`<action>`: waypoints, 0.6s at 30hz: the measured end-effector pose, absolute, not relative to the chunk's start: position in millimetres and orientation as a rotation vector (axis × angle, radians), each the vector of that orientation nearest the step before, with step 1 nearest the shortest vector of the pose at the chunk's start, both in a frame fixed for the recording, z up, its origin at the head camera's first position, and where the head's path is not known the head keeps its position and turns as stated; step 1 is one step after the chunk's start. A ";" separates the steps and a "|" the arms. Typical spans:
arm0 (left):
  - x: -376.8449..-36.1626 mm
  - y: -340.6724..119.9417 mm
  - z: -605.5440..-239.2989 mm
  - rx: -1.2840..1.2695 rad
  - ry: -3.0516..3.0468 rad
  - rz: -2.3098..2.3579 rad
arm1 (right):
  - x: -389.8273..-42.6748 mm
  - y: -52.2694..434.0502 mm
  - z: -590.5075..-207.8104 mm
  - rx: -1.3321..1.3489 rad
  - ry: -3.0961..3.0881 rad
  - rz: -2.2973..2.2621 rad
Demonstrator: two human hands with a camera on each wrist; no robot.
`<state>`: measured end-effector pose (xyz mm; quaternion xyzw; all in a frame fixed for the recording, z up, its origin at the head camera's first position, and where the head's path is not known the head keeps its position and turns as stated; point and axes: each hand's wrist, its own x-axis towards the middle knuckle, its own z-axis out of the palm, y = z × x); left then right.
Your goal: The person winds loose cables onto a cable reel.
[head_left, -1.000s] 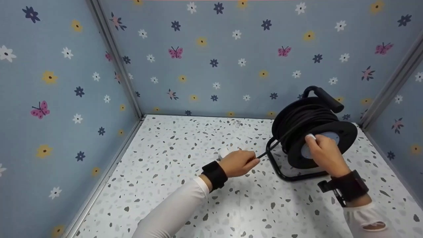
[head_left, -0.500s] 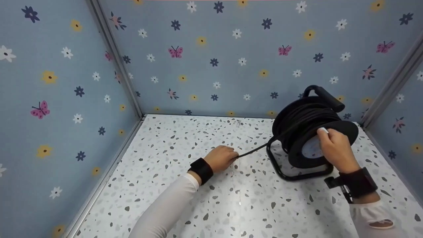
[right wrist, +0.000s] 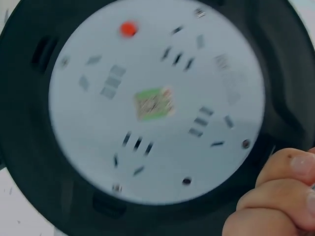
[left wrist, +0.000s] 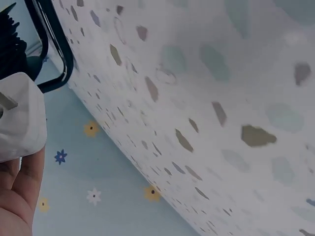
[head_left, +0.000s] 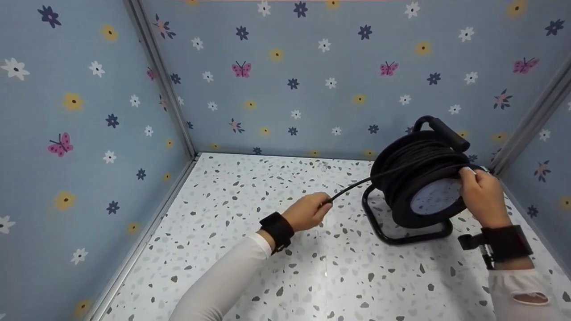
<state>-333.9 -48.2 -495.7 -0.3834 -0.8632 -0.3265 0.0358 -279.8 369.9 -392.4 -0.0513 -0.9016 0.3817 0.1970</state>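
Note:
A black cable reel (head_left: 419, 171) with a white socket face (head_left: 435, 196) stands upright on its black tube stand (head_left: 401, 236) at the back right of the speckled tabletop (head_left: 267, 191). My right hand (head_left: 475, 178) grips the reel's front rim at its upper right edge; in the right wrist view its curled fingers (right wrist: 275, 196) sit beside the blurred socket face (right wrist: 152, 98). My left hand (head_left: 319, 208) holds the end of the black cable (head_left: 357, 183), which runs taut from the reel. In the left wrist view, a white plug (left wrist: 19, 115) lies in that hand.
Floral blue walls (head_left: 290, 80) close in the tabletop on the left, back and right. The reel's carrying handle (head_left: 446, 131) sticks up near the back right corner. The stand's black tube (left wrist: 54, 49) shows in the left wrist view.
My right hand slid round the reel's rim from the left of the socket face to its upper right. My left hand drew the cable leftward, then lifted a little.

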 end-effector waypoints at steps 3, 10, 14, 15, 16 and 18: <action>-328.7 -36.1 -492.2 -1.216 -2.687 -1.154 | -281.6 379.4 -395.5 -0.187 -2.520 1.101; -318.9 -9.6 -482.7 -1.304 -2.760 -1.237 | -286.3 401.1 -408.6 -0.249 -2.548 1.081; -316.9 4.3 -478.6 -1.286 -2.737 -1.198 | -288.8 411.6 -420.8 -0.285 -2.547 1.069; -316.9 8.0 -476.8 -1.269 -2.722 -1.190 | -289.3 414.0 -424.4 -0.289 -2.551 1.066; -317.1 11.6 -474.6 -1.255 -2.706 -1.178 | -289.8 416.5 -428.4 -0.291 -2.558 1.067; -317.0 19.0 -468.8 -1.231 -2.678 -1.130 | -289.9 420.3 -436.3 -0.292 -2.572 1.053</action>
